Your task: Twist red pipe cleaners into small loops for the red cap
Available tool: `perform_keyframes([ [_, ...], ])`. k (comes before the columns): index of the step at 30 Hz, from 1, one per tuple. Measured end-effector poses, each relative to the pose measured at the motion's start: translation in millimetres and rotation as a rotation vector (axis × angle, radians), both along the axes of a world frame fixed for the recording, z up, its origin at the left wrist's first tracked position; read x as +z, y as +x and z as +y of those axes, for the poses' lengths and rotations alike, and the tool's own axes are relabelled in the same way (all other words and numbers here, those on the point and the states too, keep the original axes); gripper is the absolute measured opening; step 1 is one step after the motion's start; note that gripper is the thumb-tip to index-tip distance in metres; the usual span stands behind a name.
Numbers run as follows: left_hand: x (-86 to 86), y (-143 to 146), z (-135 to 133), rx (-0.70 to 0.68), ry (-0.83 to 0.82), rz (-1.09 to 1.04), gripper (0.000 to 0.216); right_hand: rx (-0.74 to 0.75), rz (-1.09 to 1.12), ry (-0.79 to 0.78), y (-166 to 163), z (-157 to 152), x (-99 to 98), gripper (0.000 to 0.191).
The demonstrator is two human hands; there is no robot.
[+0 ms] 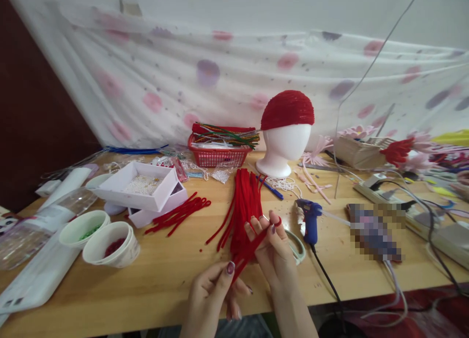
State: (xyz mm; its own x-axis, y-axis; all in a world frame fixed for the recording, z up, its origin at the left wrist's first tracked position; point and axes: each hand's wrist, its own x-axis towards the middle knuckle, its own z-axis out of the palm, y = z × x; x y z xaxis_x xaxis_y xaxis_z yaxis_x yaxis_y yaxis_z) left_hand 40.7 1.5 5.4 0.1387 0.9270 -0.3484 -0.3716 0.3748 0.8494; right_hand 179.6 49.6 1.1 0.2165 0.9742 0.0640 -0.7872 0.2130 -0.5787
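Between my two hands stretches a red pipe cleaner (252, 246). My left hand (216, 291) pinches its lower end between thumb and fingers. Higher up and to the right, my right hand (275, 252) grips the other end, where a small curl shows by the fingertips. Just behind them lies a thick bundle of straight red pipe cleaners (246, 196), partly covered by my right hand. To the left, several red pipe cleaners with looped ends (183, 212) rest on the wooden table (161, 279).
A white foam head (286, 145) wears a red cap (289, 108). A blue glue gun (310, 221) stands right of my hands, its cord trailing off the front edge. Left are bead cups (124, 250) and a white box (161, 197). Behind is a red basket (220, 157); power strips (392, 201) lie right.
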Motion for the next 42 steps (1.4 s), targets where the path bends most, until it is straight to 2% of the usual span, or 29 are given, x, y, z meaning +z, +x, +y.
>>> perform_keyframes([
  [6, -15.0, -12.2, -0.4, 0.086, -0.094, -0.29, 0.044, -0.035, 0.0, -0.028, -3.6, 1.4, 4.9, 0.029],
  [10, -12.4, -19.1, 2.0, 0.09, -0.092, -0.441, 0.039, -0.049, -0.015, -0.029, -4.3, 1.5, 3.9, 0.028],
  [13, -6.9, -20.6, 3.2, 0.092, -0.089, -0.466, 0.036, -0.057, -0.019, -0.023, -4.1, 0.8, 3.6, 0.027],
  [16, -3.4, -18.9, 3.9, 0.095, -0.058, -0.398, 0.033, -0.057, -0.018, -0.028, -4.2, 0.2, 4.4, 0.028],
  [20, -2.5, -14.9, 4.5, 0.176, 0.002, -0.218, 0.033, -0.05, -0.01, -0.037, -4.6, 0.3, 5.1, 0.027],
  [24, -8.7, -15.7, 7.4, 0.282, 0.094, -0.049, 0.026, -0.046, -0.008, -0.033, -4.6, 0.9, 4.1, 0.028],
  [28, -17.2, -18.4, 9.8, 0.317, 0.239, 0.114, 0.018, -0.047, -0.006, -0.03, -4.3, 0.3, 2.4, 0.028],
  [33, -10.9, -12.1, 2.9, 0.496, 0.235, 0.113, 0.033, -0.025, -0.013, -0.036, -5.9, -3.9, 3.1, 0.04],
  [36, -3.4, -8.7, -3.5, 0.58, 0.293, 0.077, 0.041, -0.02, -0.005, -0.024, -7.3, -5.6, 4.8, 0.041],
  [42, 0.0, -9.0, -11.8, 0.545, 0.32, 0.167, 0.051, 0.018, 0.036, -0.016, -7.4, -4.8, 4.6, 0.043],
])
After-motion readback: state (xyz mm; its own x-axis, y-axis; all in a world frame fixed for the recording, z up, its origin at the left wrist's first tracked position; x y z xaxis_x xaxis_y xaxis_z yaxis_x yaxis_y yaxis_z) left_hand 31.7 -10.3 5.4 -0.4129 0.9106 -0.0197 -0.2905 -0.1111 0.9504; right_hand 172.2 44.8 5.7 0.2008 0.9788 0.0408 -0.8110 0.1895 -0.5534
